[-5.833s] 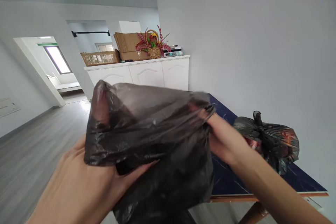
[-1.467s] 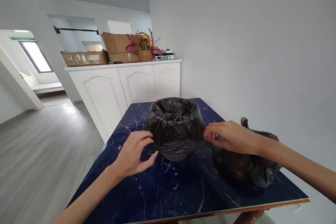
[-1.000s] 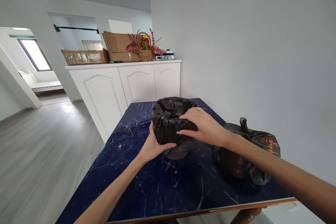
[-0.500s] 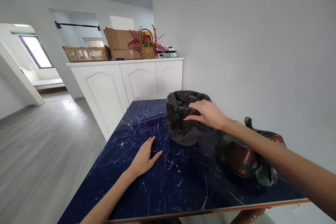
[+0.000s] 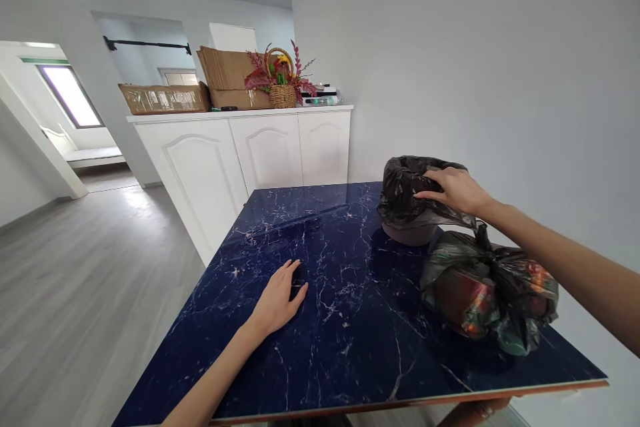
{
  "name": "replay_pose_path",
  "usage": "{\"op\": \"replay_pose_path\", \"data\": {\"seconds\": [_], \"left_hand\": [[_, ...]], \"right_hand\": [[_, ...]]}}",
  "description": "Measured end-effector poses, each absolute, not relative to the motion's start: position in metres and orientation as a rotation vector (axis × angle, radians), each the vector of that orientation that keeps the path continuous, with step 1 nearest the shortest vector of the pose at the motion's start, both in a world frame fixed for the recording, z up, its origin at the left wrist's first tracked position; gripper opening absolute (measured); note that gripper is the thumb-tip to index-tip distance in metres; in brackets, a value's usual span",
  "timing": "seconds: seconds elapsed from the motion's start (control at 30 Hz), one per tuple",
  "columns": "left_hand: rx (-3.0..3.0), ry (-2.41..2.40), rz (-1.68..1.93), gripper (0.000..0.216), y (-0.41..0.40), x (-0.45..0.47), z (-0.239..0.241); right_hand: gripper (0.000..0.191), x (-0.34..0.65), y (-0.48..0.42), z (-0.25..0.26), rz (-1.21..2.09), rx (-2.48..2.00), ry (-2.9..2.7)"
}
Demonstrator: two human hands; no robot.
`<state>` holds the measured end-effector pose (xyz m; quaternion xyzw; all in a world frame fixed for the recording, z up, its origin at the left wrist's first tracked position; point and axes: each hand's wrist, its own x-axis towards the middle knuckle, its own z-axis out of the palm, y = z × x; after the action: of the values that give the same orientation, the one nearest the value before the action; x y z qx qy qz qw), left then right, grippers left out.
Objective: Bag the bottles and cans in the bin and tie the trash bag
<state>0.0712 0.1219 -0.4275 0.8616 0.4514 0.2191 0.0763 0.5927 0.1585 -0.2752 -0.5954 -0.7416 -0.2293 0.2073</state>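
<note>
A small bin lined with a black plastic bag [image 5: 407, 197] stands at the far right of the dark blue marble table [image 5: 330, 320], close to the wall. My right hand [image 5: 453, 188] rests on its rim, fingers curled over the liner. A tied black bag full of rubbish [image 5: 487, 290] lies just in front of the bin, under my right forearm. My left hand [image 5: 280, 297] lies flat on the table top with fingers stretched out, holding nothing.
A white cabinet [image 5: 240, 153] stands behind the table, bearing cardboard boxes [image 5: 165, 98], folded cartons and a flower basket [image 5: 281, 80]. Grey wall runs along the table's right side. Wooden floor stretches left toward a doorway.
The lined bin has slid right and back toward the wall under my right hand. My left hand stays flat on the table. Earlier, both hands fitted the liner over the bin.
</note>
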Motion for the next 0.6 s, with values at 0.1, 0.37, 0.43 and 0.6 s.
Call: {"op": "replay_pose_path", "data": {"seconds": [0.1,0.37,0.43,0.6], "left_hand": [[2.587,1.357,0.665,0.063,0.123,0.071,-0.428],[2.596,1.346,0.680,0.062,0.123,0.071,-0.427],[2.598,1.342,0.687,0.061,0.123,0.071,-0.427],[2.598,1.326,0.711,0.059,0.123,0.072,-0.427]], "right_hand": [[0.080,0.594,0.150,-0.288,-0.693,-1.677,-1.975],[0.143,0.568,0.120,-0.324,-0.115,-1.841,-1.441],[0.151,0.565,0.120,-0.325,-0.014,-1.875,-1.331],[0.138,0.549,0.110,-0.321,0.002,-1.886,-1.365]]}}
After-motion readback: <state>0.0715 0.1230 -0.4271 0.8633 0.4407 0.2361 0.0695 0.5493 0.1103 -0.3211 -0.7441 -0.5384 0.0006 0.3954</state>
